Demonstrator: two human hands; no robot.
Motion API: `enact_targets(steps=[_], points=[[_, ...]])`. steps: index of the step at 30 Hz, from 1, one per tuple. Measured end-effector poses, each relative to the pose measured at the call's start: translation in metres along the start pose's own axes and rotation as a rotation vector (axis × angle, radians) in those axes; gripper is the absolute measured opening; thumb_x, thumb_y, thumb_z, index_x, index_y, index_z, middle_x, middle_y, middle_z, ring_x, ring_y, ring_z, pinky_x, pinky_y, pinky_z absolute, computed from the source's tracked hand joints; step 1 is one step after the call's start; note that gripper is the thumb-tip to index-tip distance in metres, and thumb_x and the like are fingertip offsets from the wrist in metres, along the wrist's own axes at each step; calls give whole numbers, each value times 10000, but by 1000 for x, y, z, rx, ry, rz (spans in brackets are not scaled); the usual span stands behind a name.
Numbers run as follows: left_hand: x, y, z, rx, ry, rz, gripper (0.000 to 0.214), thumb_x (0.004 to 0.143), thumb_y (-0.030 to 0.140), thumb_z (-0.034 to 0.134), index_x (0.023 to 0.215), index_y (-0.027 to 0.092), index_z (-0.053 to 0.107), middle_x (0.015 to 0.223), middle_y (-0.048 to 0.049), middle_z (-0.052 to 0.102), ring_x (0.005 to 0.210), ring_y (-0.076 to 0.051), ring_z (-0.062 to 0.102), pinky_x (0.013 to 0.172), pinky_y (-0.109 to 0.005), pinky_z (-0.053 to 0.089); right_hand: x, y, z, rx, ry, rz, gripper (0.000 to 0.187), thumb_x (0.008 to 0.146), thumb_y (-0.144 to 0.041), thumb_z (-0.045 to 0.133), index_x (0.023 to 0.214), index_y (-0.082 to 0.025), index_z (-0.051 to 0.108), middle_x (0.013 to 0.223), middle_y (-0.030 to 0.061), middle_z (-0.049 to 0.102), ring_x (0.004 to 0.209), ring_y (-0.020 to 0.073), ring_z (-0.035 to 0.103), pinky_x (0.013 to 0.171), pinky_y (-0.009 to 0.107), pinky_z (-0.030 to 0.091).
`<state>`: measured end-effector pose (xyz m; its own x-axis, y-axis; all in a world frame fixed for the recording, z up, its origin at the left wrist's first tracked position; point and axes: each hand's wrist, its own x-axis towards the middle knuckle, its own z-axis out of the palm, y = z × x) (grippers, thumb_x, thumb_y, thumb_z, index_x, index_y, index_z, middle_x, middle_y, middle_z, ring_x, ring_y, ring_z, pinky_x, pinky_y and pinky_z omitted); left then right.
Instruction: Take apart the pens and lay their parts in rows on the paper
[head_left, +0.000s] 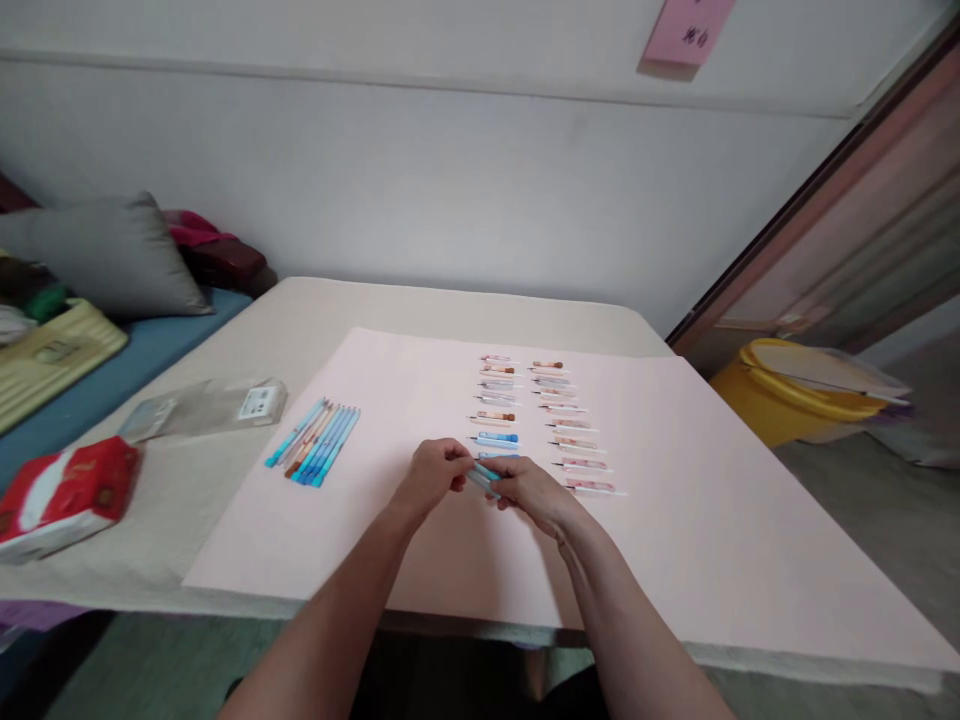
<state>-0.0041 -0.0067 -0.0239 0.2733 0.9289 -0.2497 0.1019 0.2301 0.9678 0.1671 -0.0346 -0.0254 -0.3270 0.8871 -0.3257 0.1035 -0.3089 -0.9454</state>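
Over the pink sheet, my left hand (441, 465) and my right hand (526, 487) meet at a light-blue pen (481, 476). My left fingers pinch its left end, while the right fingers are closed around its other end. Just beyond the hands, two columns of pens lie in short rows, with thin pale pieces beside them. Among these are a blue pen (498, 438), a brown one (493, 416) and a pink one (589, 486). Another blue piece is partly covered by my right hand. To the left, several blue and brown pens (324, 445) lie side by side.
The pink sheet (697, 540) covers much of the cloth-topped table (450, 305). At the left are a clear plastic bag (210, 408) and a red tissue pack (67, 495). A grey cushion (112, 255) sits beyond. A yellow bucket (780, 400) stands off the right side.
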Motion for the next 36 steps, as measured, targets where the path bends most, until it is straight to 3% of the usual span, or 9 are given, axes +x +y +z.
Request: enact_targets(steps=[7, 11, 15, 19, 23, 27, 30, 36], points=[[7, -27, 23, -20, 107, -61, 69, 670, 206, 588, 660, 141, 571, 533, 14, 534, 470, -91, 509, 503, -240, 458, -5, 11, -24, -117, 169, 76, 278, 600, -177, 566, 873, -167, 623, 808, 18, 580, 699, 129, 534, 606, 256, 443], [8, -38, 38, 13, 160, -87, 39, 674, 164, 558, 638, 150, 551, 516, 25, 513, 462, -88, 503, 489, -224, 442, -9, 15, -46, -350, 291, 65, 169, 623, -179, 518, 773, -156, 593, 706, 6, 576, 607, 117, 511, 580, 250, 408], [7, -39, 49, 67, 214, -89, 69, 709, 151, 517, 642, 164, 525, 511, 22, 521, 463, -94, 509, 483, -218, 421, -14, 14, -59, -670, 398, 38, 136, 653, -127, 438, 678, -162, 567, 671, 11, 582, 650, 129, 528, 618, 239, 382], [4, -36, 55, 156, 233, -82, 100, 726, 142, 501, 634, 176, 516, 483, 21, 521, 452, -106, 501, 484, -226, 387, -17, 11, -56, -767, 395, 46, 146, 641, -74, 425, 617, -165, 537, 672, 17, 595, 683, 132, 529, 623, 225, 346], [1, -37, 57, 421, 212, -36, 124, 752, 152, 485, 636, 188, 508, 501, 15, 543, 496, -118, 514, 538, -243, 369, -17, 7, -49, -823, 393, 91, 151, 643, -53, 443, 611, -161, 543, 688, 34, 618, 684, 140, 529, 602, 229, 311], [0, -38, 58, 618, 221, 21, 77, 770, 180, 486, 700, 185, 519, 695, -31, 609, 656, -146, 557, 620, -262, 377, -16, 5, -46, -852, 374, 130, 141, 670, -65, 469, 639, -158, 571, 718, 41, 638, 695, 143, 540, 585, 225, 296], [0, -36, 58, 727, 227, -10, 44, 773, 205, 503, 768, 173, 533, 864, -75, 602, 753, -167, 563, 682, -277, 394, -16, 5, -46, -861, 360, 149, 142, 680, -75, 484, 671, -158, 598, 732, 40, 645, 701, 143, 545, 581, 222, 297], [-2, -29, 50, 868, 124, -54, 313, 712, 172, 563, 1023, 169, 525, 1072, -102, 506, 838, -181, 565, 734, -278, 426, -15, 5, -46, -882, 346, 163, 157, 701, -95, 497, 714, -161, 638, 759, 49, 656, 707, 152, 545, 596, 225, 309]])
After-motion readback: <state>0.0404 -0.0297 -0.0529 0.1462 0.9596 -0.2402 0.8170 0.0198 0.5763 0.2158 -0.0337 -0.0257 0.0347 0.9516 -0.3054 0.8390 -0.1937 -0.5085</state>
